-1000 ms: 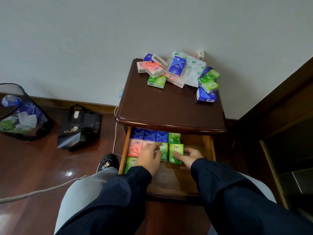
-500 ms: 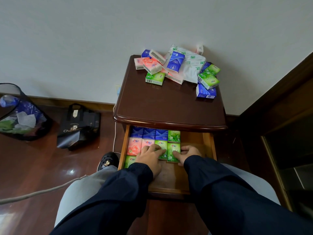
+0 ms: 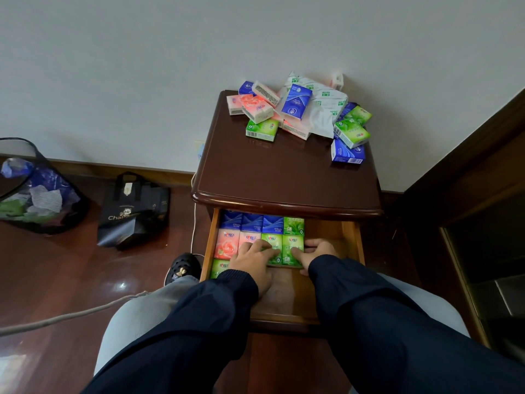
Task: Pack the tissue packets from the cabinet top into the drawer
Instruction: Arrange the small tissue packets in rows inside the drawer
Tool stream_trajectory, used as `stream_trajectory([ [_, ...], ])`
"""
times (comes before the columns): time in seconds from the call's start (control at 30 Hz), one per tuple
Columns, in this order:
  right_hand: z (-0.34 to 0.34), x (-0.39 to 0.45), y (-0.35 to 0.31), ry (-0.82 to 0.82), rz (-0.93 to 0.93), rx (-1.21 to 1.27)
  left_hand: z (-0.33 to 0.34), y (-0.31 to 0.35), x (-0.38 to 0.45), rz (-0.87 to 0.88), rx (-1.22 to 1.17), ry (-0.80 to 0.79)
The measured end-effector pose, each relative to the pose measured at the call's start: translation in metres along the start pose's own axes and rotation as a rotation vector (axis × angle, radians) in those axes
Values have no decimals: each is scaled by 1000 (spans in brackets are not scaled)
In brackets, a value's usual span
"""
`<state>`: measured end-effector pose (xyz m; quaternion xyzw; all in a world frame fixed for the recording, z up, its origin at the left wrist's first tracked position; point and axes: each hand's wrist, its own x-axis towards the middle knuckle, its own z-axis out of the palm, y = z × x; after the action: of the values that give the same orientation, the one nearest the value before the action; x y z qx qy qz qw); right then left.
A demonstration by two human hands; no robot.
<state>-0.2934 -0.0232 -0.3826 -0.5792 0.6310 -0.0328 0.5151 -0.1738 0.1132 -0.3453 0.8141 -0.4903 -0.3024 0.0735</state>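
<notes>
Under both hands [image 3: 284,255], fingers flat, pressing green packets [image 3: 292,248] in drawer [image 3: 353,243]; light, soft, slippery wrap — pinch short edges.

One second ago I saw the green packet [image 3: 292,249] lying a little apart and lower than its row in the drawer [image 3: 351,240]. Now it sits tight beside the other green packet [image 3: 272,245], in line with the pink ones. My right hand [image 3: 315,255] has pushed it from the right side, and my left hand [image 3: 253,261] has moved up so the fingers lie flat on the packets.
</notes>
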Motion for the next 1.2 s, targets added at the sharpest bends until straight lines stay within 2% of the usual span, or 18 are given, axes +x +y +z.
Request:
stream_trajectory([
  [0.1, -7, -13, -8, 91, -75, -145, -8, 8, -2, 12, -47, 27],
  [0.23, -30, -38, -33, 161, -307, -271, -31, 22, 0, 88, -201, 272],
  [0.3, -49, -43, -53, 184, -475, -266, -48, 31, 5, 120, -258, 391],
  [0.37, -66, -39, -76, 264, -621, -201, -66, 40, 12, 145, -214, 476],
  [0.47, -87, -18, -109, 420, -741, -144, -92, 57, 24, 126, -160, 555],
  [0.67, -104, 40, -145, 571, -676, -561, -123, 78, 47, 102, -352, 484],
  [0.77, -110, 64, -158, 596, -672, -566, -126, 80, 55, 127, -368, 446],
  [0.93, -115, 94, -161, 471, -612, -431, -118, 75, 69, 129, -420, 447],
  [1.07, -113, 83, -151, 531, -620, -463, -105, 74, 78, 70, -501, 510],
  [1.2, -113, 55, -129, 463, -664, -485, -88, 74, 73, 28, -568, 391],
])
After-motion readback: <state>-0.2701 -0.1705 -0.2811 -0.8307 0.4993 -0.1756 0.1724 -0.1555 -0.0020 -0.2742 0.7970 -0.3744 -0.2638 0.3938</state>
